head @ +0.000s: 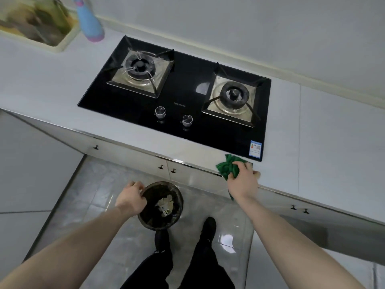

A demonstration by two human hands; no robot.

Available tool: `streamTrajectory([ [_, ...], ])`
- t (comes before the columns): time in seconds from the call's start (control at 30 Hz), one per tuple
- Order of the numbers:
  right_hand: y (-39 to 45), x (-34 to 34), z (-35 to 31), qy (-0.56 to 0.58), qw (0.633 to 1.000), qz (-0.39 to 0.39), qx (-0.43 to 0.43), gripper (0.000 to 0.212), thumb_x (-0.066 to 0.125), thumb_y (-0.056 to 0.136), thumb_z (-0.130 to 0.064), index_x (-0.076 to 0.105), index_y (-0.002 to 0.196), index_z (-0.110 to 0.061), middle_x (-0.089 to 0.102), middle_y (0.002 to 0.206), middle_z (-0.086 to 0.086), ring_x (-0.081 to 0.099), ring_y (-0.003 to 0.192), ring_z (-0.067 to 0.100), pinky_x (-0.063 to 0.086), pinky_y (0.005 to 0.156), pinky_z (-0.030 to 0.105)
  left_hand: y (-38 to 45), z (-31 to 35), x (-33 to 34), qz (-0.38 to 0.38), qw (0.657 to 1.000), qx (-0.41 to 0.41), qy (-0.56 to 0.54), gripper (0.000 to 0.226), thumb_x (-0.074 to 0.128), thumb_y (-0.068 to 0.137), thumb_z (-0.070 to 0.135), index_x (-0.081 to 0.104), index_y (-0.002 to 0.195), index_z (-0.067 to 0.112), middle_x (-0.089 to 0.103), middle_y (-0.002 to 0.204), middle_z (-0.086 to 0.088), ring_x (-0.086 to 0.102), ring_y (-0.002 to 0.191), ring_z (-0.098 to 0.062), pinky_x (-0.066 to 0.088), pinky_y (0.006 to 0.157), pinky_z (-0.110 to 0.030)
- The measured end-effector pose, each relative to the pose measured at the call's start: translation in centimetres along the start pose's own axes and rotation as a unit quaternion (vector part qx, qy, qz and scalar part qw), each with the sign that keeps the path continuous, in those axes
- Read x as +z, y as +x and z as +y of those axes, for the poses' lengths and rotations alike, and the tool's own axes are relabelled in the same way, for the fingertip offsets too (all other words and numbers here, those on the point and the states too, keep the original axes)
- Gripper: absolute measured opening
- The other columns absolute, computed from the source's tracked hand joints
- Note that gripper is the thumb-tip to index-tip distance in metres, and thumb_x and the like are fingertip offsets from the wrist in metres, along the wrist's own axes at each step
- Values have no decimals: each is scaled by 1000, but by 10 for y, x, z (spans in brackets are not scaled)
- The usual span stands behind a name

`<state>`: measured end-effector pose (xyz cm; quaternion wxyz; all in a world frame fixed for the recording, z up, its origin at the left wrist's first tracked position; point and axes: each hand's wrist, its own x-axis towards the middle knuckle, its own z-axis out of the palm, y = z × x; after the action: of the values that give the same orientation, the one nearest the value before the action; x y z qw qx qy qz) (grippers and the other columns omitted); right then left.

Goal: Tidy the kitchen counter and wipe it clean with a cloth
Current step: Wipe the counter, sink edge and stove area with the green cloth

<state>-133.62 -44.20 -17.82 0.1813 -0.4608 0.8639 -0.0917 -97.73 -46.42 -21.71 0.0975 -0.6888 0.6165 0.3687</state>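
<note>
Right hand (242,181) grip: fingers curled over a green cloth (228,166), bunched under the palm and pressed at the front edge of the desk (52,86), lower right of centre in the frame. Cloth sits just beside the front right corner of the black glass hob (187,80), right under its energy label (255,149) — one tail of the cloth hangs over the desk edge below the wrist.

Left hand (131,198) grip: fingers hooked over the rim of a round bin (160,205), thumb side outside, fingertips inside the edge. Bin is lined with a dark bag and has a few pale scraps in the bottom. It's at lower centre of frame, above the floor tiles and just ahead of the person's black shoes — can't tell whether it's lifted or resting.

Hob: two burners with square steel trays, two knobs (160,112) at the front centre.

Upper left of frame: a pale tray (68,36) with greenish vegetables in it, blurred. Just beside it a blue and pink bottle (89,21), leaning in the wide-angle view.

Cabinet doors with small dark handles run under the desk edge.
</note>
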Motion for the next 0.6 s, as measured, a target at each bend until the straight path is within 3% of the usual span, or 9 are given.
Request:
streamTrajectory([
  [0.27, -20, 32, -89, -35, 991, -50, -117, 41, 63, 90, -27, 56, 130, -30, 52, 126, -6, 41, 109, 28, 55, 79, 46, -1, -30, -8, -12, 1000, -10, 13, 35, 59, 89, 22, 59, 123, 23, 54, 129, -2, 56, 118, -25, 48, 97, -34],
  [0.47, -62, 65, -137, -21, 965, -118, -234, 42, 60, 92, -25, 53, 134, -29, 51, 131, -9, 38, 121, 26, 53, 94, 41, -12, -38, -15, -1, 1000, -25, -5, 38, 59, 91, 30, 57, 129, 23, 52, 133, -2, 51, 125, -26, 46, 101, -35],
  [0.6, -98, 86, -138, -18, 955, -179, -237, 41, 59, 94, -22, 52, 134, -31, 50, 132, -12, 40, 125, 23, 55, 92, 40, -17, -41, -26, 0, 1000, -26, -5, 42, 59, 87, 24, 56, 129, 24, 52, 134, -2, 51, 125, -25, 48, 100, -36],
])
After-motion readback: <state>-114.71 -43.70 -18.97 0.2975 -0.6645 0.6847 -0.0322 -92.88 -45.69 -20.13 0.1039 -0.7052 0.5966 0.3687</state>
